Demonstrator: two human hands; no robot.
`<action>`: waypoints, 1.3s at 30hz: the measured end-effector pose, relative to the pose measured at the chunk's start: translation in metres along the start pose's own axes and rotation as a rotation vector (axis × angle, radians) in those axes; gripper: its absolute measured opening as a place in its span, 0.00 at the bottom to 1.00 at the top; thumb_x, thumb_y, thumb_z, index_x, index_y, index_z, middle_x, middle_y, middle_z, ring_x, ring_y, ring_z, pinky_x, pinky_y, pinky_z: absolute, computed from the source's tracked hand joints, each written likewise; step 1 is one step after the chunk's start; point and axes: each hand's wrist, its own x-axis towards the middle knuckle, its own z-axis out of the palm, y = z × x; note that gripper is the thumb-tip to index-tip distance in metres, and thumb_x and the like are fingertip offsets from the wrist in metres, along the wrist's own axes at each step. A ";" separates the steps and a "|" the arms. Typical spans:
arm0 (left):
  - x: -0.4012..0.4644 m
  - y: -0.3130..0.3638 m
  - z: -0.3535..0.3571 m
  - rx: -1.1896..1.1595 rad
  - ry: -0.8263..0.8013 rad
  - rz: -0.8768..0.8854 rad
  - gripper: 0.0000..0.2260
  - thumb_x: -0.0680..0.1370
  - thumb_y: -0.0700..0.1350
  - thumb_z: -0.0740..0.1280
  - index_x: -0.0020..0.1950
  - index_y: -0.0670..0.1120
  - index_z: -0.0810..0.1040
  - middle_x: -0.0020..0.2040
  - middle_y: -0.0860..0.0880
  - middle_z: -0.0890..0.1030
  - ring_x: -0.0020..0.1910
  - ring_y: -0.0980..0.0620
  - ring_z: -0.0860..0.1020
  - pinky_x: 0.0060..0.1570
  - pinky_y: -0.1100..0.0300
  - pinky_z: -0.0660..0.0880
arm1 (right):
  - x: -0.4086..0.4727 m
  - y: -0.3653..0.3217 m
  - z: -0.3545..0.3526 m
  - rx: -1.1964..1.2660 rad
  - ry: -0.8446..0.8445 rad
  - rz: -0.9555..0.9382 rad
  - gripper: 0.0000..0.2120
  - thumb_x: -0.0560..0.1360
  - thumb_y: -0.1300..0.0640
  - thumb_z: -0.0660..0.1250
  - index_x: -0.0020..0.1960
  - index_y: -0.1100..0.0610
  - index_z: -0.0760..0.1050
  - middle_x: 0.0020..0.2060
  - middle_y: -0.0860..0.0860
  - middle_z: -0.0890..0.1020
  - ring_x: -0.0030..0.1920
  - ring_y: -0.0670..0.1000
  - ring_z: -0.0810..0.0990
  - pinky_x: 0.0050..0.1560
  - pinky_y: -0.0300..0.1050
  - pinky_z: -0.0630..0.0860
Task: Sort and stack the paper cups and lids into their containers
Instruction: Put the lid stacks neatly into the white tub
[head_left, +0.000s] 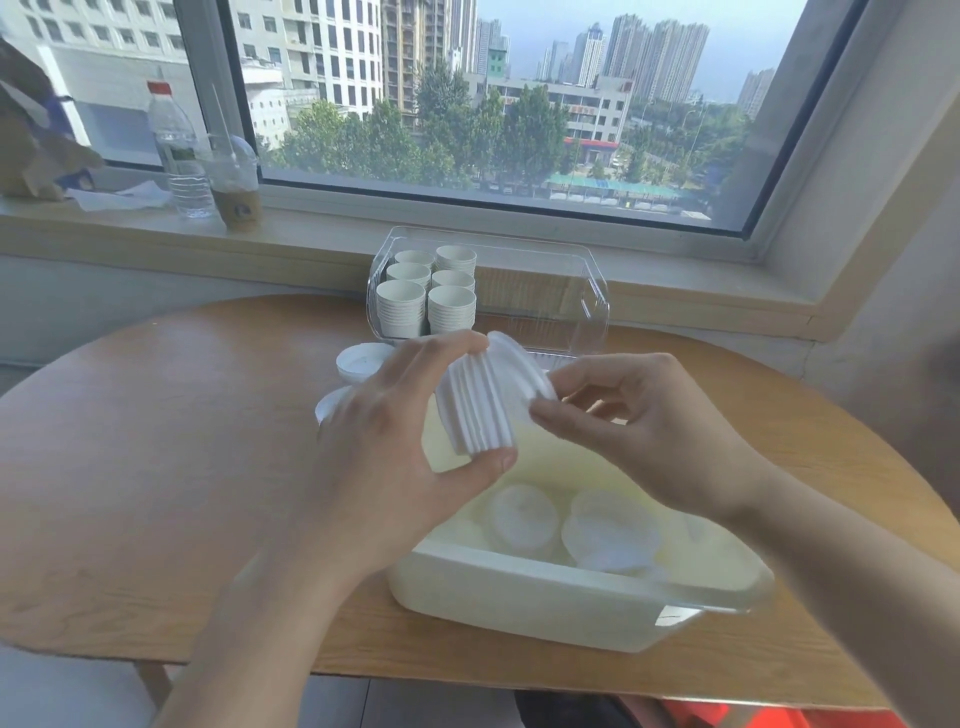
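Above a round wooden worktop (156, 467) beside a city-view window (493, 104), a person's two bare hands work a stack of white lids (475, 410) held on its side over a pale plastic tub (545, 597). The left hand (384, 441) grips the stack, its fingers (447, 345) curled over the top edge and its thumb under the bottom edge. The right hand (639, 421) pinches the rim of the end lid (519, 369), which leans slightly away from the rest of the stack; its other fingers are loosely curled.

Loose lids (566, 525) lie flat and overlapping in the bottom of the tub, which sits at the worktop's near edge. Two more lids (358, 364) rest on the wood just behind the left hand, partly hidden by it.

Behind the hands, at the far edge of the worktop against the window ledge, stands a clear plastic container (571, 301). Six stacks of white paper cups (431, 296) fill its left side, upright in two rows of three; its right side shows only clear walls.

On the sill (130, 223) at the far left stand a clear water bottle (176, 156) with a red cap and, just beside it, a domed takeaway drink cup (236, 187) with a straw. Crumpled paper (119, 195) lies near them.
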 end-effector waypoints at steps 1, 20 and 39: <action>0.000 0.000 0.000 -0.002 0.007 -0.002 0.33 0.69 0.68 0.72 0.72 0.68 0.68 0.67 0.69 0.72 0.56 0.58 0.76 0.56 0.46 0.78 | 0.000 -0.002 0.002 0.016 -0.022 0.001 0.05 0.78 0.50 0.74 0.49 0.51 0.87 0.44 0.47 0.88 0.44 0.53 0.84 0.49 0.53 0.81; 0.001 -0.010 0.004 -0.078 0.022 0.095 0.33 0.71 0.69 0.74 0.73 0.65 0.70 0.69 0.67 0.74 0.63 0.67 0.74 0.56 0.69 0.71 | 0.002 -0.005 0.015 0.046 -0.133 -0.022 0.13 0.73 0.46 0.77 0.56 0.47 0.83 0.53 0.44 0.84 0.54 0.49 0.82 0.56 0.51 0.79; -0.001 -0.015 0.006 -0.135 -0.038 0.154 0.37 0.70 0.64 0.76 0.77 0.67 0.68 0.72 0.68 0.72 0.73 0.60 0.72 0.67 0.69 0.68 | 0.011 -0.004 0.002 0.241 -0.298 0.088 0.33 0.74 0.51 0.77 0.77 0.47 0.71 0.67 0.48 0.82 0.65 0.51 0.83 0.66 0.55 0.80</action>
